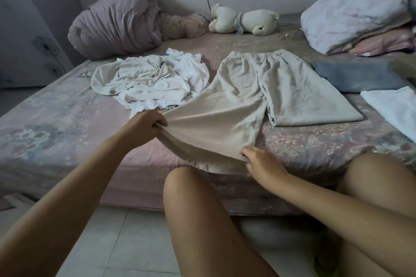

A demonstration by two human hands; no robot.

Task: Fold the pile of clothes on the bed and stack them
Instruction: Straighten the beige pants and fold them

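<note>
A pair of beige wide-leg trousers (252, 94) lies spread on the bed (56, 119), waistband toward the wall. My left hand (146, 125) grips the hem corner of the left trouser leg, and my right hand (262, 162) pinches the same hem's other corner near the bed's front edge. That leg is stretched and lifted slightly between my hands. The other leg lies flat to the right. A crumpled pile of white clothes (153, 81) sits left of the trousers.
A folded blue-grey garment (355, 76) and a folded white one (394, 110) lie at the right. A rolled mauve quilt (117, 22), a plush toy (243, 19) and pillows (360, 11) line the wall. My knees (198, 198) are at the bed's front edge.
</note>
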